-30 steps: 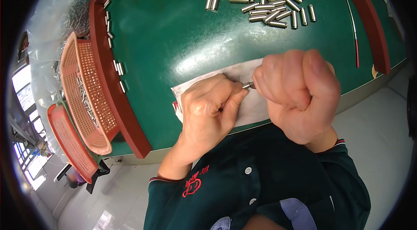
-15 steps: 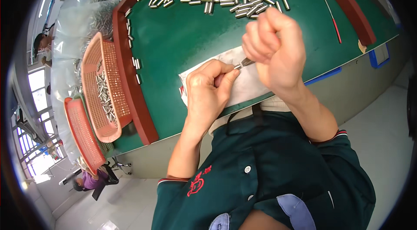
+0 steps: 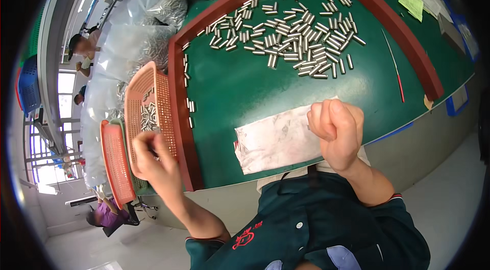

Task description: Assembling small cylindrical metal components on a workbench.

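My left hand [image 3: 157, 162] hangs over the near end of a pink plastic basket [image 3: 164, 97], slightly blurred. Its fingers are loosely bent, with a gap between thumb and forefinger, and no metal piece shows there. Small metal cylinders [image 3: 148, 117] lie inside the basket. My right hand [image 3: 337, 129] is closed in a fist above the right end of a stained white cloth [image 3: 278, 140]. The fist hides most of whatever it grips. Many shiny metal cylinders [image 3: 301, 40] are scattered over the green tabletop [image 3: 219, 91] beyond the cloth.
Dark red rails [image 3: 186, 132] border the work area. A thin red-handled tool [image 3: 399, 86] lies at the right. Another pink basket [image 3: 116, 163] and clear bags of metal parts [image 3: 171, 7] stand left. Green paper [image 3: 411, 4] lies far right. Other people [image 3: 109, 214] are at the left.
My left hand has left the cloth and moved left to the basket, away from the tool tip in my right hand. That tip no longer shows clearly. The view has shifted.
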`<state>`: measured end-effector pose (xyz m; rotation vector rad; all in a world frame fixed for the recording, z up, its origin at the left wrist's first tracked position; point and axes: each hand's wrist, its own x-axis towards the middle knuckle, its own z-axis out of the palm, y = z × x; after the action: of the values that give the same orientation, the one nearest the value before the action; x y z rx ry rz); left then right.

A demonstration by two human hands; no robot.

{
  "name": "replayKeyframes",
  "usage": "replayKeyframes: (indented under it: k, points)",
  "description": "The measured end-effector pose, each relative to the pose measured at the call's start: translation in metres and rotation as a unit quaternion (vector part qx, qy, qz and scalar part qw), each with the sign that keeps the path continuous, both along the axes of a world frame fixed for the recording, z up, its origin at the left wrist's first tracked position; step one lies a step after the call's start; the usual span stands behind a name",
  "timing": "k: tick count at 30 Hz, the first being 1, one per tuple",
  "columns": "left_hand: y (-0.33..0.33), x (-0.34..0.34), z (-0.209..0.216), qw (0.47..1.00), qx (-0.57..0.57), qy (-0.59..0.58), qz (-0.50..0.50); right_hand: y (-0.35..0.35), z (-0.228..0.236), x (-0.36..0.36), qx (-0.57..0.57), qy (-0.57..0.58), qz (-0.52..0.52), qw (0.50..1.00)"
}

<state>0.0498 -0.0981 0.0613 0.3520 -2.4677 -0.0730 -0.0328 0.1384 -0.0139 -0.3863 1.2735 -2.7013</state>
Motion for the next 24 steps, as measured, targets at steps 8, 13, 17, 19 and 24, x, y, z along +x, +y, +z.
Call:
replayKeyframes:
  k: [8, 13, 17, 19, 24]
  points:
    - [-0.067, -0.004, -0.001, 0.992, -0.108, -0.007, 0.064, 0.001, -0.003, -0.004, -0.023, 0.003, 0.012, 1.0]
    - [0.021, -0.062, -0.007, 0.986, 0.124, -0.047, -0.098, 0.004, -0.005, -0.007, -0.015, 0.012, 0.007, 1.0]
    - [0.061, -0.102, -0.029, 0.954, 0.115, -0.118, -0.249, 0.004, -0.007, -0.007, -0.028, 0.008, 0.013, 0.999]
    - [0.073, -0.117, -0.035, 0.951, 0.118, -0.137, -0.252, 0.004, -0.005, -0.006, -0.033, 0.008, 0.017, 0.999]
    - [0.076, -0.14, -0.049, 0.952, 0.058, -0.193, -0.232, 0.001, -0.003, -0.004, -0.015, 0.008, -0.001, 1.0]
